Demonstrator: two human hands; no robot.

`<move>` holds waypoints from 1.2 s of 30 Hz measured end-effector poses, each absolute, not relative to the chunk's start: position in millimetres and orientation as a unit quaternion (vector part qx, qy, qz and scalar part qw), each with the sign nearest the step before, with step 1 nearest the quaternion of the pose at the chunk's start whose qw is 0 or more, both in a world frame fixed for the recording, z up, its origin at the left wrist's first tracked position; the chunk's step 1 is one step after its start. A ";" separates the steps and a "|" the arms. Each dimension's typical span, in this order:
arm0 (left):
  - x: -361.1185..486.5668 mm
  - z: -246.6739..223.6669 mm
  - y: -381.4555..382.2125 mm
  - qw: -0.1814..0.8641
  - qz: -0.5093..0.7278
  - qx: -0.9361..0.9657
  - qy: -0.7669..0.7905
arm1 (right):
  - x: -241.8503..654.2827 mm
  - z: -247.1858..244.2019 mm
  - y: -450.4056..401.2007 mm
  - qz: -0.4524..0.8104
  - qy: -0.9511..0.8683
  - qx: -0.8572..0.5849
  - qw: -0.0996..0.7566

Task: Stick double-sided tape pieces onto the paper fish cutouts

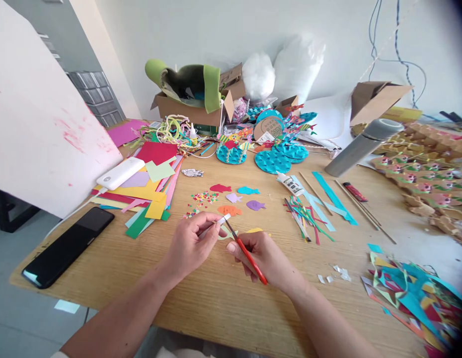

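A person's two bare hands meet above a light-brown wooden desk [216, 303], set back from its front edge. The fingers of the left hand [192, 242] pinch closed on a small white strip [224, 219]; the fingers of the right hand [258, 254] curl around red-handled scissors [251, 259], whose dark blades point up and leftward at the strip. Just beyond lie brightly coloured paper fish [220, 188], the nearest ones partly covered by the hands. Open wood stretches from the hands toward the front edge, and leftward to a black smartphone [69, 247] lying near the left edge. Rightward, it runs to tiny white scraps [343, 272], then a multicoloured heap of paper offcuts [421, 293].
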State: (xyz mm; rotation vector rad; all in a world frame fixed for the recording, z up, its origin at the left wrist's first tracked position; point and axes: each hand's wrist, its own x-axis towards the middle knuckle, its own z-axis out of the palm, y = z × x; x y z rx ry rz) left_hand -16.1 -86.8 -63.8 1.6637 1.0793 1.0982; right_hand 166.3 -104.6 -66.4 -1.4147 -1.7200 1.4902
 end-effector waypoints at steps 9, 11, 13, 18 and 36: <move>-15.4 -63.5 -86.8 0.413 0.448 0.668 0.428 | 165.7 -62.5 -103.7 0.470 -0.668 -0.525 0.239; -15.4 -63.9 -86.8 0.411 0.449 0.669 0.427 | 166.2 -62.5 -103.4 0.460 -0.674 -0.526 0.240; -15.3 -63.9 -86.9 0.411 0.448 0.669 0.428 | 166.3 -62.0 -103.3 0.450 -0.679 -0.526 0.242; -14.8 -62.5 -86.7 0.407 0.446 0.672 0.427 | 164.6 -63.1 -103.2 0.396 -0.695 -0.546 0.249; -19.5 -59.4 -71.3 0.507 0.480 0.550 0.458 | 171.8 -78.9 -102.5 -0.009 -0.799 -0.574 0.178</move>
